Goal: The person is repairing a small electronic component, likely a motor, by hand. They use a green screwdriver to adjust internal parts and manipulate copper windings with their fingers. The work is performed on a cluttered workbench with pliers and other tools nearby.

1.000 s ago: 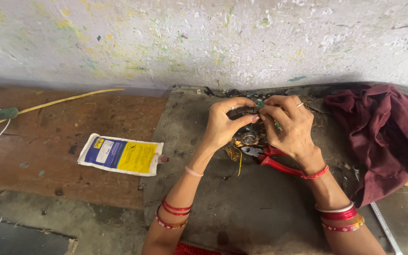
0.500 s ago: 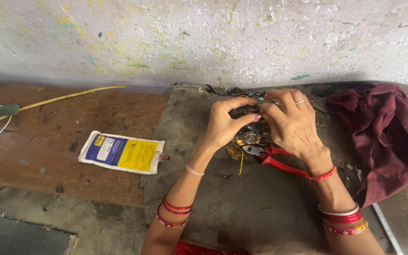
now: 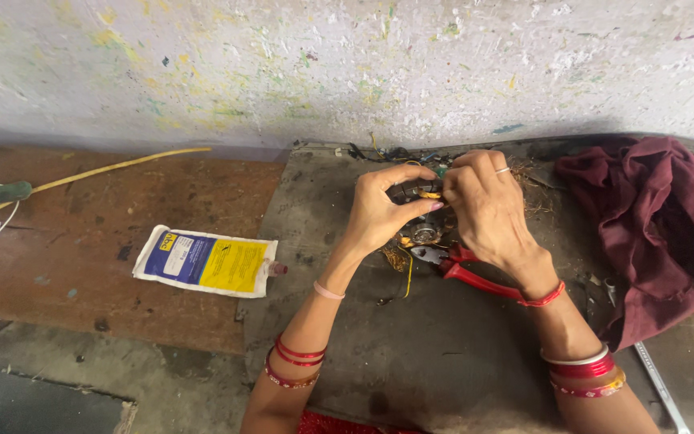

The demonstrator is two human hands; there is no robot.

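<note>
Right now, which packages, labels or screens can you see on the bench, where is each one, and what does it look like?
Pouch: one flat, soft, rectangular packet with a small capped spout at its right end, lying on the brown wooden board left of the left hand; white edges, with a printed label.
Label: half blue, half yellow, covering the pouch face.
No screens or signs are in view.

Small dark part [image 3: 418, 193] mostly hidden between left hand [image 3: 383, 210] and right hand [image 3: 487, 210]; pliers [image 3: 467, 272] partly under right wrist.
</note>
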